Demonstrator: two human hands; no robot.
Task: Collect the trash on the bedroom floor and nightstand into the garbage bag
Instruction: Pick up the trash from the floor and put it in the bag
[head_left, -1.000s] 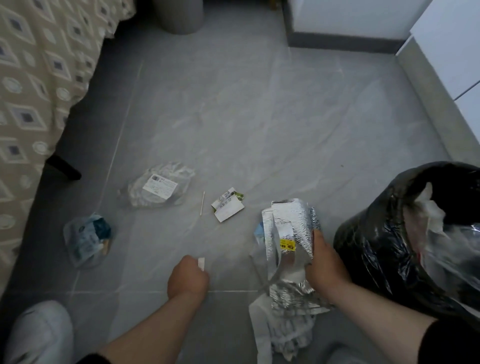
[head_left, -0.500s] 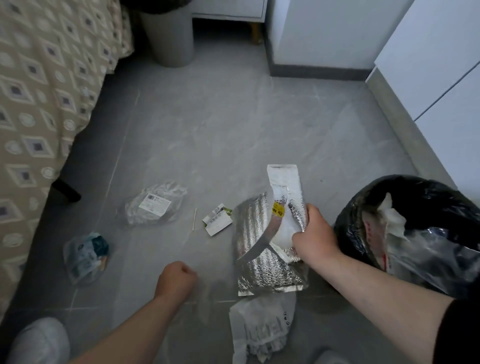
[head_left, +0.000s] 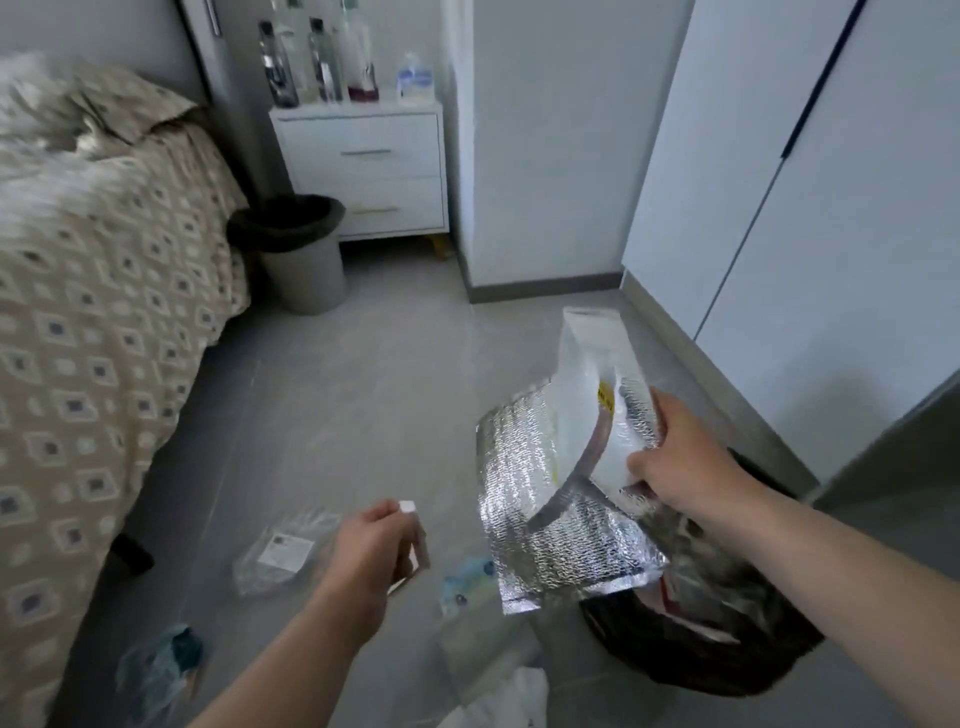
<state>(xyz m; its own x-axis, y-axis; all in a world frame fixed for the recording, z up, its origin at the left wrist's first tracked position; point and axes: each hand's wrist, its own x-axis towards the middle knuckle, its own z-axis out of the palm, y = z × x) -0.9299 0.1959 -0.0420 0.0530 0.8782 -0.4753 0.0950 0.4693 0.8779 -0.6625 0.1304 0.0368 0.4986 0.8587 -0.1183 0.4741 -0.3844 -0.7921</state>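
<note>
My right hand (head_left: 680, 462) grips a silver foil insulated bag (head_left: 550, 519) with a white flap, held in the air at the left rim of the black garbage bag (head_left: 727, 660) on the floor at lower right. My left hand (head_left: 371, 551) is closed around a small white scrap (head_left: 408, 506) that pokes out of the fist. On the grey floor lie a clear plastic wrapper with a white label (head_left: 283, 553), a blue-and-clear wrapper (head_left: 158, 660) near the bed, a pale blue packet (head_left: 465, 577) and white crumpled plastic (head_left: 506, 696) at the bottom edge.
A bed with a patterned cover (head_left: 93, 322) fills the left side. A grey bin with a black liner (head_left: 298, 254) stands beside a white nightstand (head_left: 363, 166) that bears several bottles (head_left: 322, 57). White wardrobe doors (head_left: 805, 182) run along the right.
My head has lifted, bringing the nightstand and bed into view. The right hand has raised the foil bag off the floor toward the garbage bag. The left hand has risen with the white scrap.
</note>
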